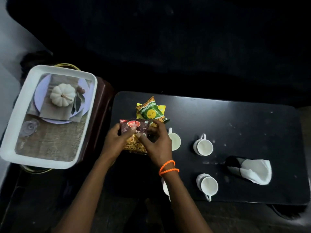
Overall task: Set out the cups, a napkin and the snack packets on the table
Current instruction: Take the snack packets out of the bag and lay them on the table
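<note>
A maroon snack packet (134,127) with a clear window of yellow snack lies on the black table (235,118) at its left end. My left hand (116,138) grips its left side and my right hand (156,140) grips its right side. Behind it lies a green packet (150,112) on top of a yellow one (161,108). White cups stand to the right: one (175,140) beside my right hand, one (203,146) further right, one (207,184) nearer me, and one (165,186) partly hidden by my right forearm. A white napkin (256,171) sticks out of a black holder (233,164).
A white tray (55,163) with a printed pumpkin picture on its floor rests on a dark brown stand (101,105) left of the table. The surroundings behind the table are dark.
</note>
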Tool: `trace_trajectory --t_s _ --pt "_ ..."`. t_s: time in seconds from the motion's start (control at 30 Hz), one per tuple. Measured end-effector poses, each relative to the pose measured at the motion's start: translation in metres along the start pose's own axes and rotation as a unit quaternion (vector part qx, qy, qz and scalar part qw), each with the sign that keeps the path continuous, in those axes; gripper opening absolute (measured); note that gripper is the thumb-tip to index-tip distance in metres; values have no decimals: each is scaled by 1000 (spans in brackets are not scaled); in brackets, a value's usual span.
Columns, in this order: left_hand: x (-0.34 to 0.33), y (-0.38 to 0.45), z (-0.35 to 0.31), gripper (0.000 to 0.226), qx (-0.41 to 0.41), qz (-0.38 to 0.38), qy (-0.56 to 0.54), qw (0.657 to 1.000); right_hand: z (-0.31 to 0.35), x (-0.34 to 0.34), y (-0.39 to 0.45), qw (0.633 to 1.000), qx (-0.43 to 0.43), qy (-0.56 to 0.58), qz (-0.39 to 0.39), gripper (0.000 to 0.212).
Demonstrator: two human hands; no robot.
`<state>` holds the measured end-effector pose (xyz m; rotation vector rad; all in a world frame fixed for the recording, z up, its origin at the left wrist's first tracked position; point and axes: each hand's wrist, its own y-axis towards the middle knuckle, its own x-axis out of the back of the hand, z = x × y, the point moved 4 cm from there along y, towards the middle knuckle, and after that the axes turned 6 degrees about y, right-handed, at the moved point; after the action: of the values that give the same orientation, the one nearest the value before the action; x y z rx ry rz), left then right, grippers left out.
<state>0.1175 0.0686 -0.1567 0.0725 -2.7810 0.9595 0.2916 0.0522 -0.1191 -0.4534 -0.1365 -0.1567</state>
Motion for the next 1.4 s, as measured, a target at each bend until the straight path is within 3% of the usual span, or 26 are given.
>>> trace_trajectory --t_s 0.1,0.2,0.37,0.47,0.57,0.7,0.97,1.17,1.27,1.33,1.4 --pt "-30 -10 -44 51 -35 16 -37 999 20 36 4 996 14 78 50 79" --pt "-86 4 -88 43 -73 51 -2 996 31 83 24 994 40 96 -26 74" --pt "-173 48 -111 46 -87 103 159 978 7 150 87 995 -27 -1 -97 61" --pt "-200 71 -107 57 -95 95 313 940 -16 163 123 988 -75 -116 -75 59" --pt "-209 82 -108 64 -157 50 426 890 -28 163 139 959 -81 -264 -63 77" --pt "-219 87 -102 64 -226 69 480 845 -31 156 139 961 -20 -268 -71 71" --pt "-222 83 -87 59 -224 35 545 807 -29 149 139 957 -43 -279 -64 64" --pt "-223 79 -89 59 -213 27 568 794 -29 147 138 956 -47 -282 -65 66" --pt "-219 71 -100 57 -239 39 551 798 -24 149 138 933 -45 -351 -69 67" --pt "-202 62 -112 49 -267 12 473 840 -11 143 133 930 -6 -352 -105 65" --pt "-168 52 -118 36 -269 -68 343 897 4 126 127 953 39 -278 -115 54"
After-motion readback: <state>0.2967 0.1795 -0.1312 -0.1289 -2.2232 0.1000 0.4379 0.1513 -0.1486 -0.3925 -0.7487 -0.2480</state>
